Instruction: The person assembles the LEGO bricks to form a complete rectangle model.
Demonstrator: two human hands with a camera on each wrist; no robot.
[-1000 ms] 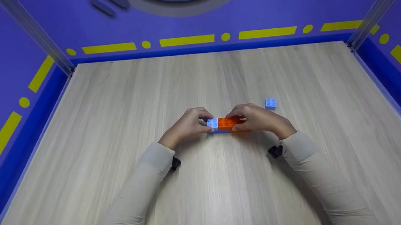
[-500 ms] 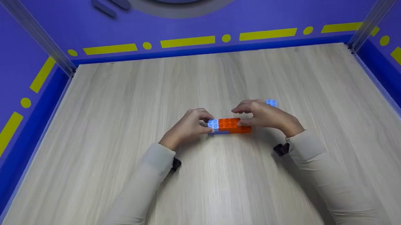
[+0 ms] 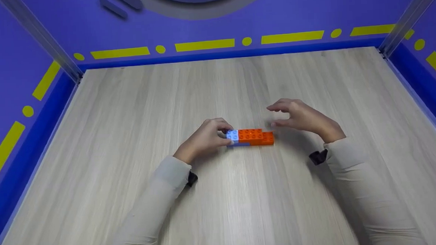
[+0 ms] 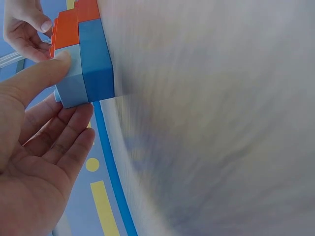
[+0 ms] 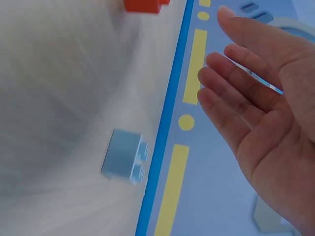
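A two-layer block of toy bricks lies on the table. In its upper layer a light blue brick sits left of an orange brick. Below them are a darker blue brick and a lower orange brick, whose right end sticks out with bare studs. My left hand pinches the light blue brick between thumb and fingers at the left end. To the right, my right hand hovers with nothing in it, fingers loosely spread. The right wrist view shows a loose light blue brick on the table near that hand; the head view hides it.
The wood-grain table is enclosed by purple-blue walls with yellow markings at the back and both sides. Black wrist-worn devices sit under the cuffs of both sleeves.
My right hand has let go of the orange brick and moved right and back, now covering the loose light blue brick in the head view. The left hand stays on the stacked bricks.
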